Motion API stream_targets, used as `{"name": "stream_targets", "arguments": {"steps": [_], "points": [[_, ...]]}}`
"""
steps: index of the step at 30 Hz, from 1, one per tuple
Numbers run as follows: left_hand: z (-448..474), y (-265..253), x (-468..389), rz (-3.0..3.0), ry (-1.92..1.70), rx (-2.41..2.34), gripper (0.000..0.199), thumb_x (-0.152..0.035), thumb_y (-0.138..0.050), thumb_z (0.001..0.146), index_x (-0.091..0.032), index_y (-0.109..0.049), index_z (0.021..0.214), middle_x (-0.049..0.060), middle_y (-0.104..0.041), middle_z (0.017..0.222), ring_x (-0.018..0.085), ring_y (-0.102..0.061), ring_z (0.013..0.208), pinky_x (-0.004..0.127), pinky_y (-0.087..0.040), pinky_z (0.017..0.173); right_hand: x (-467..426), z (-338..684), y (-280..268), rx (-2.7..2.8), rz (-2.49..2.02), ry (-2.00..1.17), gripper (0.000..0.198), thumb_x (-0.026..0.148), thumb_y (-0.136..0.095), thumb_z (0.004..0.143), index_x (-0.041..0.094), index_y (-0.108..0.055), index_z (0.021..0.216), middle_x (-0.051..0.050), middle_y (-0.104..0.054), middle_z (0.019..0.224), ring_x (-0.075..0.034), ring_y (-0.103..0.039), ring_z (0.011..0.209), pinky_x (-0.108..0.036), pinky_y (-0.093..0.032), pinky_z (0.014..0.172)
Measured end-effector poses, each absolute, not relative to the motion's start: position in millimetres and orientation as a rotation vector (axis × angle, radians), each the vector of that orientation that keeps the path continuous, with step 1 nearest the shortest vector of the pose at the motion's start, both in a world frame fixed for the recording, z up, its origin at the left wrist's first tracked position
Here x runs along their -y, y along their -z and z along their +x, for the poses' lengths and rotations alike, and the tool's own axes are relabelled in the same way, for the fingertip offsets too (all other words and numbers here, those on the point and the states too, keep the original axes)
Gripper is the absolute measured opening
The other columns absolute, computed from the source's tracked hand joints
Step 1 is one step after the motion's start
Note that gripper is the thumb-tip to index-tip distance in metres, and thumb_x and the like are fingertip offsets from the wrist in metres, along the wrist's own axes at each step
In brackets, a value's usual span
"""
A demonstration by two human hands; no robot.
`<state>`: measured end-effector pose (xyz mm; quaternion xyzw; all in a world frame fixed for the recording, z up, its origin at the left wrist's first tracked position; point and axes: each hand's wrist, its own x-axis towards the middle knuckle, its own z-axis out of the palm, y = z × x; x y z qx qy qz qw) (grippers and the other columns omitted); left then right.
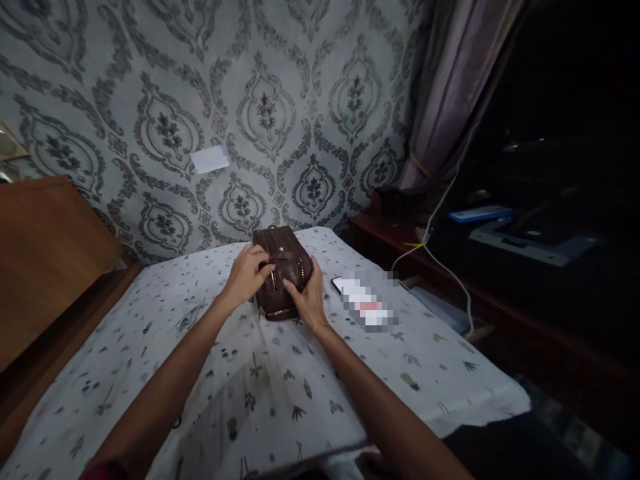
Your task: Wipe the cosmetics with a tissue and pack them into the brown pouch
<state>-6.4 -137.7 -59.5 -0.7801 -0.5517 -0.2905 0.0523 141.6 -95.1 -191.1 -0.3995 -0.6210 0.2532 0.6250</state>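
A dark brown leather bag [286, 272] with gold zippers and a strap across its top lies on the patterned white cover. My left hand [249, 272] is at its left side, thumb and fingers closed together by the gold zip of a small pocket; the tiny part between the fingertips is hard to make out. On the right side, my right hand [309, 299] grips the bag, its thumb on the top face and its fingers against the side. The bag's underside is hidden.
A phone [364, 303] with a blurred screen lies right of the bag. The white cover [260, 373] reaches the wallpapered wall. A wooden panel [55, 247] stands at left. At right are a white cable [447, 270], a curtain [453, 87] and a dark shelf with a blue item [481, 213].
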Motion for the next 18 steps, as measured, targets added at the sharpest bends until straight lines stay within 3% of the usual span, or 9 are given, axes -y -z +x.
{"name": "stream_targets", "arguments": {"steps": [9,14,18], "points": [[10,65,156,-2.288,0.705,1.666,0.004,-0.020,-0.060,0.086,-0.021,-0.062,0.088,0.007,-0.062,0.094,0.028,-0.051,0.098,0.041,-0.043,0.086,100,145,188,1.434,-0.894,-0.624,0.091,0.059,-0.060,0.083,0.013,-0.023,0.153,-0.019,-0.032,0.155,-0.030,-0.029,0.145,-0.050,-0.023,0.120],[35,64,150,-2.305,0.596,1.564,0.029,-0.017,-0.062,0.083,-0.022,-0.060,0.111,0.008,-0.062,0.110,0.029,-0.050,0.107,0.043,-0.043,0.090,98,148,195,1.419,-0.882,-0.690,0.077,0.057,-0.046,0.092,0.017,-0.021,0.154,-0.015,-0.027,0.160,-0.028,-0.026,0.148,-0.051,-0.021,0.122],[47,67,146,-2.351,0.662,1.586,0.031,-0.010,-0.057,0.083,-0.024,-0.063,0.111,0.006,-0.066,0.108,0.027,-0.052,0.106,0.042,-0.043,0.092,96,149,200,1.442,-0.892,-0.657,0.078,0.058,-0.044,0.093,0.015,-0.022,0.154,-0.016,-0.027,0.160,-0.028,-0.025,0.149,-0.052,-0.020,0.122]]}}
